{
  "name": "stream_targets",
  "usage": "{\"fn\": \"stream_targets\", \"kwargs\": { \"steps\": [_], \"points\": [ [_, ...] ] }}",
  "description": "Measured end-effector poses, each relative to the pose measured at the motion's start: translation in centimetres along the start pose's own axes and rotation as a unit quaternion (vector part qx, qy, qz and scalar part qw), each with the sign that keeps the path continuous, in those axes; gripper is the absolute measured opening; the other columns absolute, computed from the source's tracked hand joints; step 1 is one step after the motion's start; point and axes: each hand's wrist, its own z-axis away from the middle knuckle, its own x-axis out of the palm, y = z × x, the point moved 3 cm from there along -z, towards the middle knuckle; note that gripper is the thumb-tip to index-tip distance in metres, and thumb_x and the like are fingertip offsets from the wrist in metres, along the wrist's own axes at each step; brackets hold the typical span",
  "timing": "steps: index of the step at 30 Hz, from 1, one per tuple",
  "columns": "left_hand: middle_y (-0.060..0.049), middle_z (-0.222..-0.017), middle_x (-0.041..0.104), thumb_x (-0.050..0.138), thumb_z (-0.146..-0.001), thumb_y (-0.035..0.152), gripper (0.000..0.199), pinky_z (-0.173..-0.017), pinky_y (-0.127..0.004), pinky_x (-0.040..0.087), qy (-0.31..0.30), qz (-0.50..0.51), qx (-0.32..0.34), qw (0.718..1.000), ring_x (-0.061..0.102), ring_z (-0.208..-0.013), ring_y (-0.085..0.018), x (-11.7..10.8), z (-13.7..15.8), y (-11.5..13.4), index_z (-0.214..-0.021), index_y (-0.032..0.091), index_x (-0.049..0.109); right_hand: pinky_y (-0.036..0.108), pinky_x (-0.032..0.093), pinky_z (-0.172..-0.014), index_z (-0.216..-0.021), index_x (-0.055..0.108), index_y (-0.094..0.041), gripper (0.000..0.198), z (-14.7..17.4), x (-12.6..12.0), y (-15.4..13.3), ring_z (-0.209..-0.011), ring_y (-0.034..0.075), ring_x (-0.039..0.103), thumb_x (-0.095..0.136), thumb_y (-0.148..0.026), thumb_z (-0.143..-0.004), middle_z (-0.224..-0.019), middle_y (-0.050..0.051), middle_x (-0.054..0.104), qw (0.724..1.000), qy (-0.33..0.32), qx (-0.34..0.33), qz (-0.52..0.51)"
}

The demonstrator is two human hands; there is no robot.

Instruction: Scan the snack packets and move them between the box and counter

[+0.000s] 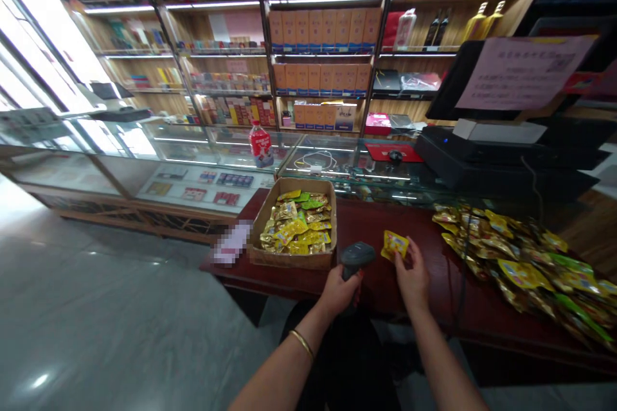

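Note:
My left hand [339, 291] grips the handle of a dark handheld barcode scanner [357, 254], whose head points up and to the right. In my right hand [413, 275] a small yellow snack packet [395, 244] is pinched between thumb and fingers, just right of the scanner and apart from it. A cardboard box [292, 261] to the left of the scanner holds many gold, yellow and green packets. Farther right, a wide heap of similar packets [523, 263] lies loose on the dark red table [371, 218].
A glass display counter [222, 151] runs behind the table, with a red-labelled bottle [261, 144] on it. At the right stands a monitor [453, 80] bearing a paper sheet. A computer mouse [395, 156] rests on a red mat. Stocked shelves [322, 58] line the wall.

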Motion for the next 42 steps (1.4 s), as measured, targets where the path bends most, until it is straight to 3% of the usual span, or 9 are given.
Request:
{"fn": "stream_targets", "kwargs": {
  "steps": [6,11,15,19,23,30,32,37,42],
  "points": [
    [0.005,-0.052,0.054,0.066,-0.080,0.047,0.033,-0.035,-0.019,0.038,0.016,0.005,-0.027,0.999,0.049,-0.036,-0.010,0.3,-1.0,-0.8,-0.086,0.018,0.054,0.042,0.054,-0.097,-0.146,0.048,-0.021,0.060,-2.5,2.5,-6.2,-0.115,0.025,0.067,0.058,-0.040,-0.090,-0.137,0.014,0.064,0.994,-0.057,-0.071,-0.067],
    [0.004,-0.054,0.057,0.068,-0.078,0.047,0.033,-0.037,-0.019,0.040,0.010,0.006,-0.021,1.000,0.050,-0.037,-0.009,0.3,-0.9,-0.8,-0.085,0.017,0.055,0.036,0.051,-0.102,-0.137,0.061,-0.031,0.053,-2.2,10.6,-15.5,-0.112,0.020,0.069,0.061,-0.019,-0.086,-0.129,0.003,0.071,0.943,-0.257,-0.194,-0.078],
    [0.003,-0.053,0.057,0.070,-0.076,0.050,0.039,-0.038,-0.020,0.041,0.004,0.012,-0.021,1.000,0.049,-0.037,-0.010,0.2,-0.8,-0.7,-0.089,0.015,0.057,0.033,0.055,-0.095,-0.136,0.062,-0.033,0.059,-0.6,15.9,-18.3,-0.103,0.018,0.073,0.063,-0.010,-0.082,-0.115,0.000,0.077,0.902,-0.347,-0.245,-0.070],
    [0.004,-0.055,0.056,0.068,-0.078,0.054,0.041,-0.035,-0.018,0.039,0.008,-0.005,-0.019,1.000,0.049,-0.038,-0.009,0.1,-0.8,-0.8,-0.090,0.017,0.055,0.034,0.052,-0.101,-0.118,0.071,-0.028,0.033,-2.7,14.8,-14.6,-0.112,0.017,0.068,0.060,-0.014,-0.090,-0.122,0.002,0.074,0.930,-0.284,-0.233,0.006],
    [0.005,-0.054,0.054,0.067,-0.078,0.058,0.043,-0.034,-0.018,0.037,0.010,-0.037,-0.008,0.999,0.049,-0.037,-0.009,0.1,-1.0,-0.9,-0.087,0.018,0.055,0.044,0.057,-0.091,-0.120,0.064,-0.017,0.028,-8.0,8.0,-7.3,-0.103,0.021,0.069,0.063,-0.032,-0.097,-0.119,0.007,0.069,0.967,-0.150,-0.143,0.151],
    [0.005,-0.054,0.054,0.067,-0.076,0.063,0.048,-0.032,-0.018,0.037,0.034,-0.038,-0.027,0.998,0.050,-0.037,-0.011,0.1,-1.1,-1.2,-0.087,0.018,0.054,0.063,0.026,-0.115,-0.133,0.058,-0.017,0.043,-15.7,-1.8,1.7,-0.140,0.035,0.040,0.065,-0.034,-0.094,-0.147,0.013,0.050,0.916,-0.010,-0.076,0.393],
    [0.004,-0.054,0.054,0.067,-0.075,0.063,0.048,-0.032,-0.018,0.036,0.037,-0.038,-0.030,0.998,0.049,-0.037,-0.010,0.0,-1.1,-1.1,-0.086,0.018,0.054,0.065,0.024,-0.116,-0.136,0.056,-0.018,0.046,-17.9,-2.5,2.7,-0.142,0.036,0.037,0.066,-0.034,-0.094,-0.151,0.013,0.047,0.899,0.004,-0.074,0.431],
    [0.005,-0.052,0.053,0.069,-0.074,0.064,0.049,-0.032,-0.019,0.037,0.033,-0.042,-0.041,0.998,0.049,-0.037,-0.010,0.0,-1.0,-0.8,-0.086,0.018,0.055,0.053,0.051,-0.099,-0.130,0.059,-0.019,0.038,-21.3,-1.7,3.8,-0.118,0.027,0.061,0.065,-0.035,-0.095,-0.137,0.010,0.058,0.873,-0.024,-0.087,0.480],
    [0.005,-0.053,0.054,0.067,-0.075,0.064,0.049,-0.032,-0.019,0.037,0.038,-0.045,-0.036,0.998,0.049,-0.037,-0.010,0.0,-0.9,-0.3,-0.086,0.018,0.053,0.051,0.051,-0.098,-0.125,0.062,-0.018,0.035,-15.7,0.2,3.9,-0.116,0.026,0.062,0.066,-0.035,-0.095,-0.131,0.009,0.062,0.866,-0.089,-0.124,0.477]
  ]
}}
